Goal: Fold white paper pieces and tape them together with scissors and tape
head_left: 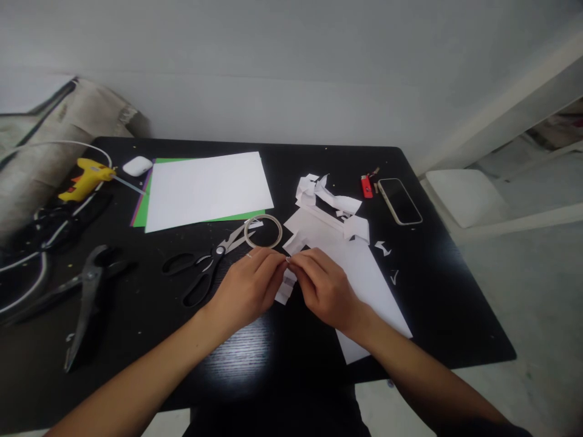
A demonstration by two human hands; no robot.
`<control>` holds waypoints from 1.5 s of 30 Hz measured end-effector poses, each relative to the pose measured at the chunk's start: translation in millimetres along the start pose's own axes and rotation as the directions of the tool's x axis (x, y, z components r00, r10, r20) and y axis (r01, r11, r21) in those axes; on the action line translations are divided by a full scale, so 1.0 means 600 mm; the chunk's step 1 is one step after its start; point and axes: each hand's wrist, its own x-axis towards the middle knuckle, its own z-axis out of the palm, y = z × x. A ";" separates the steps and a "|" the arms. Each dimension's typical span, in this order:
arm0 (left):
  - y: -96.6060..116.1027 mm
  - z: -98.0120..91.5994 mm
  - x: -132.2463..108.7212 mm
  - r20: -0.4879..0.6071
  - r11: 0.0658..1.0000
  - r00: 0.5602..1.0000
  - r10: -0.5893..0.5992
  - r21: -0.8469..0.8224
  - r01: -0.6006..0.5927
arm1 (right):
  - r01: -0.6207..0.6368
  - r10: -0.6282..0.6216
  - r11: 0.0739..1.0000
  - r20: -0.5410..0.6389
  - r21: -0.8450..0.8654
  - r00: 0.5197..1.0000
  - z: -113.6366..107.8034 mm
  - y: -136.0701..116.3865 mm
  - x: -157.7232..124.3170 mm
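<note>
A person's left hand (248, 279) and right hand (328, 288) meet over a black table (460, 321), pinching a small folded paper strip (285, 290). Cut paper scraps (357, 227) lie on a white sheet (368, 291) beyond; leftward, a tape ring (280, 233) overlaps black-handled scissors (220, 250), a yellow glue gun (86, 178) farther off; rightward, a red lighter (366, 187) beside a phone (399, 201)

No readable text, label, brand, number or sign, any print on the red lighter (367, 187) toward two o'clock too small to make out, any lettering on the yellow glue gun (85, 181) near nine o'clock too blurred to read
</note>
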 end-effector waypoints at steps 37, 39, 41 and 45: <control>-0.003 0.000 -0.001 0.048 0.989 0.994 -0.102 -0.104 0.107 | -0.054 0.054 0.996 0.001 0.078 0.999 0.004 0.004 -0.001; -0.003 0.001 -0.002 0.048 0.989 0.994 -0.100 -0.101 0.104 | -0.037 0.037 0.998 0.003 0.059 0.999 0.004 0.004 -0.001; -0.002 0.001 -0.002 0.047 0.991 0.995 -0.093 -0.095 0.097 | -0.028 0.028 0.999 0.005 0.045 1.000 0.004 0.003 -0.001; 0.001 0.002 0.000 0.031 0.994 0.997 -0.066 -0.083 0.069 | -0.023 0.023 0.999 -0.002 0.040 1.000 0.004 0.001 -0.001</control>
